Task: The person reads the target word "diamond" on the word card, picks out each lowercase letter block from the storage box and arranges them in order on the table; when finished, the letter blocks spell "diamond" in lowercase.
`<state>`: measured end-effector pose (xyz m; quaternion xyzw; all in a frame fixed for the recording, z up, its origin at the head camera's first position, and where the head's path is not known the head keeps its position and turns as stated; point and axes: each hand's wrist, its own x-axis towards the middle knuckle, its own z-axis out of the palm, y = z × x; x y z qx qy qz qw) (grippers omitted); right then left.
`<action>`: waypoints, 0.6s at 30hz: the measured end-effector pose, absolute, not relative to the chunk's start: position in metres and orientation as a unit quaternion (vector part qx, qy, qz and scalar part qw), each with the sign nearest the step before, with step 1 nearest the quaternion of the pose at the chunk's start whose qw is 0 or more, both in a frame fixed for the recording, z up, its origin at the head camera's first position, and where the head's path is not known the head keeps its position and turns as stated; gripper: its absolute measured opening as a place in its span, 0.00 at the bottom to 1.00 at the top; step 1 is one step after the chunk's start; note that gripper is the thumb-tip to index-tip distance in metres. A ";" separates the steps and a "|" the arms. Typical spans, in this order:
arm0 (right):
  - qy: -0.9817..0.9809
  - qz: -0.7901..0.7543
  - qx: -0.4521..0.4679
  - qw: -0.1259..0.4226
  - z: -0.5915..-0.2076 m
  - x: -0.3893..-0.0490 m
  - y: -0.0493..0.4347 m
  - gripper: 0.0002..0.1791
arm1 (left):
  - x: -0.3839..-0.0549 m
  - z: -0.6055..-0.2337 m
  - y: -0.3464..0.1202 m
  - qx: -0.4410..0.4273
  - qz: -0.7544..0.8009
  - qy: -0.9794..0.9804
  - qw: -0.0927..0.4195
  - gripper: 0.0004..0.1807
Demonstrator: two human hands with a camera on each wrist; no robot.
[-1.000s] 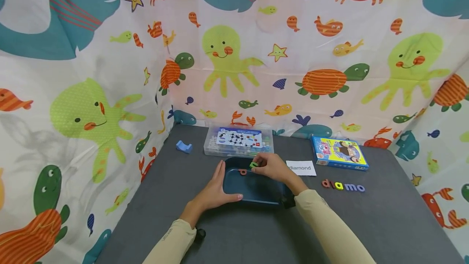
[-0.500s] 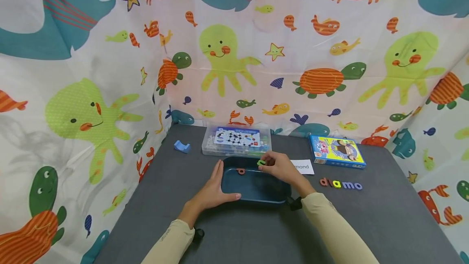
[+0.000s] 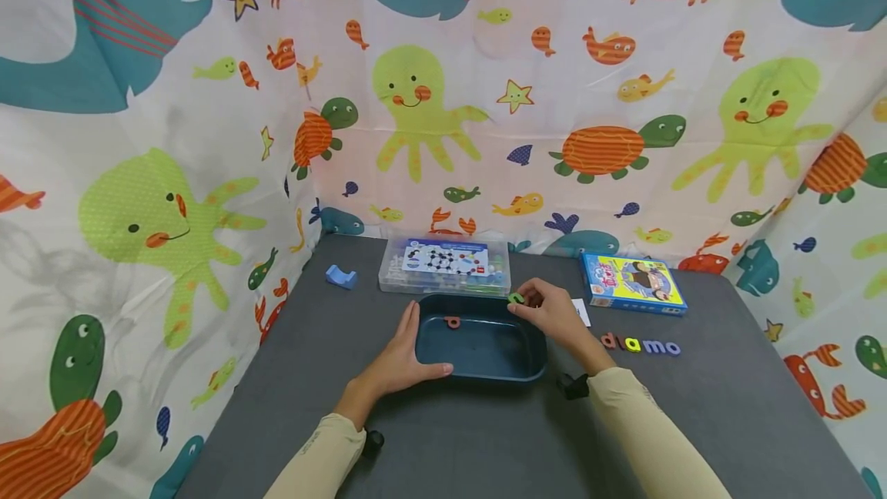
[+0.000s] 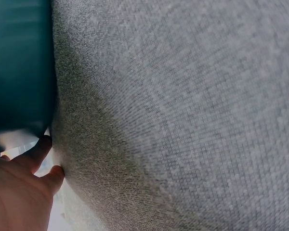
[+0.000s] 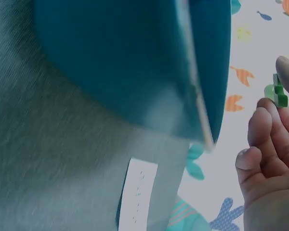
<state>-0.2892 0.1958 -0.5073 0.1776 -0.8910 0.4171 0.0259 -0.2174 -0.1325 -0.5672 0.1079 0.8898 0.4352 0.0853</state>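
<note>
My left hand (image 3: 400, 353) rests against the left side of a dark blue tray (image 3: 485, 353), fingers straight along its wall and thumb lying at the front rim. Inside, near the back left, lies a reddish-brown toy letter (image 3: 452, 322). Between thumb and fingertips, my right hand (image 3: 554, 318) pinches a small green toy letter (image 3: 516, 298) over the tray's back right corner. The right wrist view shows this green letter (image 5: 279, 94) edge-on. To the right, a row of coloured letters reads "diamo", with a yellow "a" (image 3: 632, 344) in the middle.
A white card (image 3: 580, 312), mostly hidden by my right hand, lies beyond the tray's right end. Behind the tray stands a clear plastic case (image 3: 443, 260) of small parts. A blue and yellow box (image 3: 634, 283) lies back right, a light-blue curved piece (image 3: 341, 276) back left.
My right hand has moved rightward with the green letter, from over the tray's middle to its back right corner, covering more of the card. The left hand stays at the tray.
</note>
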 end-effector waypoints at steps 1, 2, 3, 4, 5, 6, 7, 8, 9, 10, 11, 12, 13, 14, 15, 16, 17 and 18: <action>-0.893 0.416 0.169 0.031 -0.507 -0.288 0.199 0.16 | -0.217 -0.567 -0.132 0.108 0.435 0.890 0.086 0.72; -0.895 0.413 0.164 0.036 -0.508 -0.288 0.203 0.16 | -0.217 -0.567 -0.131 0.109 0.435 0.890 0.086 0.72; -0.897 0.410 0.160 0.041 -0.508 -0.287 0.207 0.15 | -0.217 -0.566 -0.131 0.109 0.436 0.889 0.086 0.72; -0.898 0.408 0.158 0.045 -0.509 -0.287 0.210 0.15 | -0.217 -0.566 -0.131 0.109 0.435 0.890 0.086 0.72; -0.900 0.405 0.157 0.048 -0.510 -0.287 0.213 0.15 | -0.217 -0.565 -0.131 0.108 0.434 0.890 0.086 0.73; -0.901 0.401 0.157 0.053 -0.511 -0.287 0.216 0.15 | -0.217 -0.565 -0.132 0.108 0.434 0.890 0.086 0.73; -0.902 0.399 0.156 0.057 -0.511 -0.286 0.219 0.15 | -0.217 -0.564 -0.132 0.109 0.434 0.890 0.086 0.73; -0.902 0.398 0.155 0.059 -0.512 -0.286 0.222 0.15 | -0.217 -0.564 -0.132 0.109 0.433 0.890 0.086 0.73; -0.902 0.397 0.154 0.062 -0.513 -0.285 0.224 0.14 | -0.217 -0.564 -0.132 0.110 0.433 0.890 0.087 0.73; -0.902 0.397 0.154 0.066 -0.514 -0.285 0.227 0.14 | -0.216 -0.564 -0.132 0.110 0.432 0.891 0.087 0.73; -0.903 0.397 0.152 0.069 -0.515 -0.284 0.230 0.14 | -0.216 -0.563 -0.132 0.111 0.432 0.891 0.087 0.73; -0.902 0.397 0.152 0.073 -0.515 -0.284 0.232 0.14 | -0.216 -0.563 -0.132 0.111 0.432 0.891 0.088 0.73; -0.902 0.399 0.149 0.075 -0.515 -0.283 0.235 0.14 | -0.215 -0.563 -0.132 0.111 0.432 0.891 0.089 0.73; -0.902 0.399 0.145 0.078 -0.516 -0.282 0.237 0.14 | -0.215 -0.563 -0.132 0.110 0.432 0.891 0.089 0.73; -0.902 0.399 0.141 0.081 -0.516 -0.282 0.239 0.14 | -0.215 -0.562 -0.131 0.110 0.433 0.890 0.090 0.73; -0.903 0.400 0.136 0.082 -0.517 -0.281 0.242 0.14 | -0.214 -0.562 -0.131 0.109 0.433 0.890 0.090 0.73; -0.903 0.400 0.131 0.082 -0.517 -0.280 0.244 0.14 | -0.214 -0.562 -0.131 0.109 0.434 0.890 0.091 0.73; -0.904 0.399 0.126 0.085 -0.518 -0.280 0.247 0.14 | -0.214 -0.562 -0.131 0.108 0.434 0.890 0.091 0.73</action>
